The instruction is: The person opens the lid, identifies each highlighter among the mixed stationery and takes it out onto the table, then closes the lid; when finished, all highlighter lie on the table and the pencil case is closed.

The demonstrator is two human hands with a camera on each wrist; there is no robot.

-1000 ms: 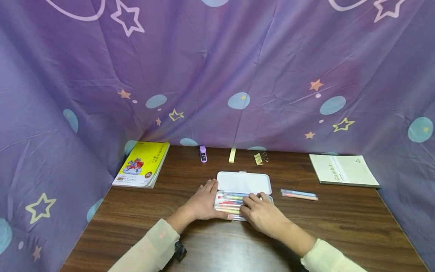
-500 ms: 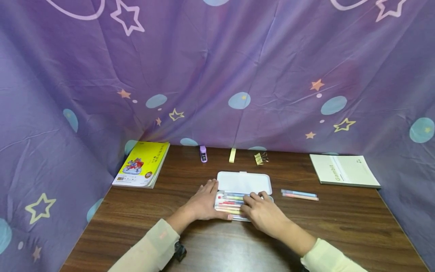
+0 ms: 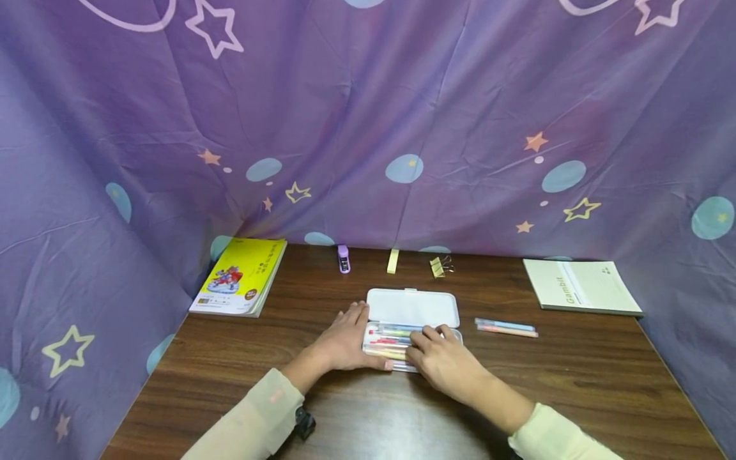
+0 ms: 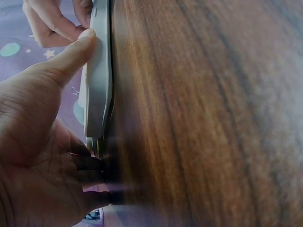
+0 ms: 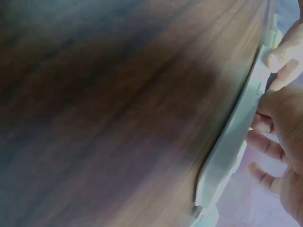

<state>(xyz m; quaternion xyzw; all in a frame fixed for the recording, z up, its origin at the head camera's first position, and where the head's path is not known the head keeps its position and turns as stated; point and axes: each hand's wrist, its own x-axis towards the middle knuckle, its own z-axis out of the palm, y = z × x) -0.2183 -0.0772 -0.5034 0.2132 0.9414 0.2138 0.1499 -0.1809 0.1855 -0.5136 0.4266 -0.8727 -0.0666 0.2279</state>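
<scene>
A white pencil case [image 3: 413, 308] lies with its lid folded back, several colourful pens [image 3: 388, 342] inside. My left hand [image 3: 347, 342] holds its left end, the thumb on the front rim and the fingers along the left side. The left wrist view shows that thumb [image 4: 78, 49] against the case's front wall [image 4: 99, 80]. Over the right half of the case, my right hand [image 3: 441, 359] reaches in with bent fingers at the pens. Its fingertips are partly hidden, and whether they pinch a pen cannot be seen. In the right wrist view, my right hand [image 5: 284, 127] is beside the case wall [image 5: 232, 142].
Two pens, one blue and one orange [image 3: 506, 331], lie right of the case. Behind it stand a purple stapler [image 3: 343, 260], a pale yellow strip [image 3: 393, 262] and a binder clip [image 3: 439, 268]. A yellow book [image 3: 238, 278] lies back left, a pale notebook [image 3: 582, 286] back right.
</scene>
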